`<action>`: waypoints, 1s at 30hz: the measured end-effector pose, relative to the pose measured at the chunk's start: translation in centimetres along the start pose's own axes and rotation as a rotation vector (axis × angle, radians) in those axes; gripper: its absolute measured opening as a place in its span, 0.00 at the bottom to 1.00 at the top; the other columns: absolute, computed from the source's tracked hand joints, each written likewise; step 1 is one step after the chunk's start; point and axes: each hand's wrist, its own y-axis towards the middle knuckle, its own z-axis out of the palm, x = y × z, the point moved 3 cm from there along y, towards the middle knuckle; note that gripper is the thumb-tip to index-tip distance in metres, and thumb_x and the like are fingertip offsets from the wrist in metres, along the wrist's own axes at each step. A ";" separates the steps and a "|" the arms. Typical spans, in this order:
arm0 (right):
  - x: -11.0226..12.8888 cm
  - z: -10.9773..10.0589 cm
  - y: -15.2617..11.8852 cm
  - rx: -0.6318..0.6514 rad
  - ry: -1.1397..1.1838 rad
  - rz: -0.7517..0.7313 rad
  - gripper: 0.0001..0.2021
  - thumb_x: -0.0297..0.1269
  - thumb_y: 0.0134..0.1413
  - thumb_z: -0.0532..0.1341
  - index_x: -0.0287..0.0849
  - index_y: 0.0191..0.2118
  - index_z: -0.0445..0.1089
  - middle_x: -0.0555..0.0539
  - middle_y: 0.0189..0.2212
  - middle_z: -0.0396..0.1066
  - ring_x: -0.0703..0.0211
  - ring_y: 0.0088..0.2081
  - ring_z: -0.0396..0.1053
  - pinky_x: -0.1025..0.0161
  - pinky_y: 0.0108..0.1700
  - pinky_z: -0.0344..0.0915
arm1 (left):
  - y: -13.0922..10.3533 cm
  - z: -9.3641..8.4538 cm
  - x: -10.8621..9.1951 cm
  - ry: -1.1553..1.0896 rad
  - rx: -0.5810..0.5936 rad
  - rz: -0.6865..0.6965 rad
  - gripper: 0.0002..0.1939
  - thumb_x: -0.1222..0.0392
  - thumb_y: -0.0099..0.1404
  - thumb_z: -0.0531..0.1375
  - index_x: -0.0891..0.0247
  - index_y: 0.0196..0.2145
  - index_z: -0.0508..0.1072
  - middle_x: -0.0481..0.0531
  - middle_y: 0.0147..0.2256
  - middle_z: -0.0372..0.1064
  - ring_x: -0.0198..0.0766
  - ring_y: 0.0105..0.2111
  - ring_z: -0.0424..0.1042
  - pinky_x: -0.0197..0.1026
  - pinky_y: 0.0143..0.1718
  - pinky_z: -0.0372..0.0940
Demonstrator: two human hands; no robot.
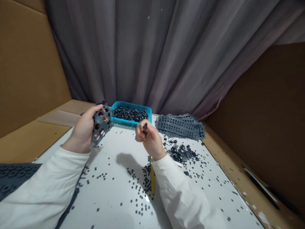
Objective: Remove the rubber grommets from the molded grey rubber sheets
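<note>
My left hand (84,128) grips a dark grey perforated rubber sheet (101,122), bent into a curve with round holes through it, left of the blue basket. Pinched between the fingers of my right hand (150,138) is a small black rubber piece (145,126), just in front of the basket's right end. The two hands are apart. Many small black parts (131,114) fill the blue basket (130,123). Beneath my right wrist, a yellow tool (152,178) lies partly hidden on the white table (109,197).
Stacked perforated sheets (181,126) lie at the back right, with a pile of black pieces (182,153) before them. Small discs are scattered over the table. More dark sheets (16,175) are at the left. Cardboard walls (28,63) flank both sides; a grey curtain (152,57) hangs behind.
</note>
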 end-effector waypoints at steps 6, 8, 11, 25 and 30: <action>-5.0 -6.6 6.5 -0.226 -0.760 0.093 0.08 0.39 0.53 0.46 0.43 0.30 0.57 0.51 0.24 0.58 0.61 0.30 0.59 0.62 0.38 0.59 | -0.9 1.6 0.5 0.691 0.467 0.103 0.10 0.54 0.52 0.60 0.64 0.26 0.71 0.48 0.25 0.70 0.39 0.27 0.68 0.39 0.29 0.60; -6.2 -7.9 8.6 -0.216 -0.852 0.124 0.06 0.36 0.51 0.49 0.41 0.31 0.61 0.47 0.27 0.64 0.57 0.35 0.62 0.58 0.44 0.58 | -1.3 1.9 0.4 0.820 0.599 0.254 0.08 0.56 0.54 0.58 0.63 0.28 0.72 0.49 0.28 0.71 0.41 0.30 0.68 0.39 0.31 0.60; -6.9 -8.2 10.6 -0.179 -0.934 0.147 0.08 0.30 0.46 0.54 0.37 0.35 0.66 0.40 0.37 0.68 0.50 0.45 0.63 0.53 0.51 0.54 | -1.6 1.8 0.2 0.918 0.633 0.342 0.07 0.58 0.57 0.55 0.63 0.30 0.71 0.48 0.27 0.69 0.39 0.28 0.66 0.38 0.30 0.59; 3.6 0.5 -0.5 0.136 -0.886 -0.366 0.07 0.39 0.55 0.57 0.40 0.34 0.63 0.48 0.28 0.63 0.61 0.32 0.61 0.62 0.37 0.59 | -3.1 3.1 -0.1 0.787 0.722 0.368 0.15 0.53 0.64 0.51 0.63 0.23 0.65 0.46 0.23 0.62 0.36 0.25 0.61 0.37 0.28 0.56; 3.8 0.6 -1.7 0.352 -0.856 -0.140 0.11 0.43 0.54 0.58 0.41 0.29 0.59 0.52 0.24 0.62 0.65 0.26 0.59 0.67 0.29 0.55 | -4.7 4.1 -0.1 0.708 0.938 0.353 0.12 0.58 0.64 0.50 0.64 0.28 0.69 0.49 0.30 0.68 0.39 0.33 0.66 0.38 0.37 0.60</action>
